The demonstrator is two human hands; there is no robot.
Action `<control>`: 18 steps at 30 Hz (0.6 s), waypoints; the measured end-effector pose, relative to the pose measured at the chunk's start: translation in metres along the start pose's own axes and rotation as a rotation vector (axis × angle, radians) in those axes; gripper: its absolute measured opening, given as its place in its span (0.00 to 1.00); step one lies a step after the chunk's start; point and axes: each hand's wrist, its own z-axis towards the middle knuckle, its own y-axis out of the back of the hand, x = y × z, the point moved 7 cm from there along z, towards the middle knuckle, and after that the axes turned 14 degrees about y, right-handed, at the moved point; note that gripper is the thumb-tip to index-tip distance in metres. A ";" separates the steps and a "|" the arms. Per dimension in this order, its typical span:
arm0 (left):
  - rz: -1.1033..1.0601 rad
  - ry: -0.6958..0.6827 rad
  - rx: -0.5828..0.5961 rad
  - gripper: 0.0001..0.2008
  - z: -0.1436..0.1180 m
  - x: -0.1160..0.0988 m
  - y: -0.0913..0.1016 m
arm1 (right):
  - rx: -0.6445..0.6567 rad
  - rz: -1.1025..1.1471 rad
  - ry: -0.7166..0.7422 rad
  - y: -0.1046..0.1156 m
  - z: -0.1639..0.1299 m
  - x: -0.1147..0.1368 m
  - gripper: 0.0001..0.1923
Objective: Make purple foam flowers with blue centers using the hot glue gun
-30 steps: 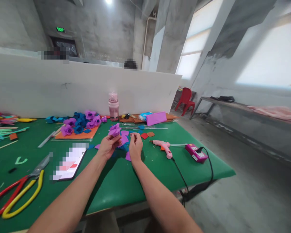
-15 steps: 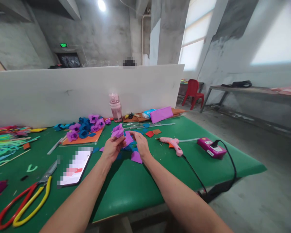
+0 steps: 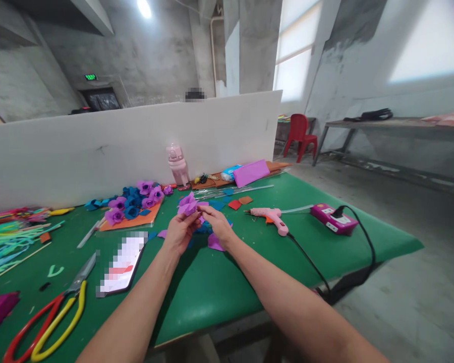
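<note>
A purple crepe-paper flower [image 3: 187, 203] is held upright above the table between the fingers of my left hand [image 3: 181, 234]. My right hand [image 3: 218, 227] meets it from the right, thumb and fingertips pinched at the flower's lower side. Exactly which petal the right fingertips grip is partly hidden. Under and beside the hands lie loose purple paper petals [image 3: 215, 242] and blue paper pieces [image 3: 217, 205]. A pink hot glue gun [image 3: 270, 218] lies to the right of my right hand.
Finished purple and blue flowers [image 3: 131, 204] sit on orange paper at the back left. Red-and-yellow scissors [image 3: 62, 312] and a phone [image 3: 124, 264] lie left. A pink bottle [image 3: 178, 166] stands by the white partition [image 3: 136, 136]. A magenta power box [image 3: 333, 219] with cable is right.
My right hand has moved left, and its fingers have closed in to the flower beside my left fingers. The view has shifted and tilted slightly.
</note>
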 end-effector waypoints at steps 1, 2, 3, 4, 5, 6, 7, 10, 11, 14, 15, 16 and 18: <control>-0.003 -0.003 0.003 0.15 0.001 0.000 0.000 | -0.004 0.020 -0.016 0.000 0.000 -0.001 0.14; -0.009 -0.006 0.004 0.15 0.001 0.001 0.000 | -0.010 0.040 -0.031 -0.001 0.000 -0.002 0.14; -0.016 -0.009 0.003 0.15 0.001 0.001 0.000 | -0.015 0.061 -0.046 -0.001 0.000 -0.003 0.14; -0.023 -0.010 0.002 0.15 0.002 0.001 0.000 | -0.018 0.083 -0.062 -0.001 0.000 -0.005 0.14; -0.029 -0.011 0.003 0.15 0.002 0.001 -0.001 | -0.019 0.106 -0.078 -0.002 0.000 -0.006 0.14; -0.032 -0.012 0.006 0.15 0.001 0.001 -0.001 | -0.016 0.128 -0.094 -0.003 -0.001 -0.007 0.14; -0.034 -0.012 0.009 0.15 0.001 0.001 -0.002 | -0.014 0.147 -0.108 -0.004 -0.001 -0.008 0.14; -0.033 -0.004 0.013 0.14 0.001 0.002 -0.002 | -0.026 0.181 -0.120 -0.005 -0.001 -0.010 0.14; -0.031 -0.003 0.015 0.14 0.002 0.003 -0.002 | -0.030 0.187 -0.116 -0.005 -0.001 -0.010 0.14; -0.033 -0.005 0.015 0.13 0.003 0.003 0.000 | -0.043 0.198 -0.107 -0.006 -0.001 -0.011 0.13; -0.035 -0.007 0.013 0.13 0.004 0.003 0.001 | -0.045 0.200 -0.108 -0.006 -0.001 -0.012 0.13; -0.037 -0.008 0.011 0.13 0.004 0.003 0.001 | -0.047 0.201 -0.110 -0.005 -0.001 -0.012 0.13; -0.039 -0.006 0.009 0.13 0.005 0.004 0.003 | -0.043 0.203 -0.105 -0.005 -0.001 -0.013 0.13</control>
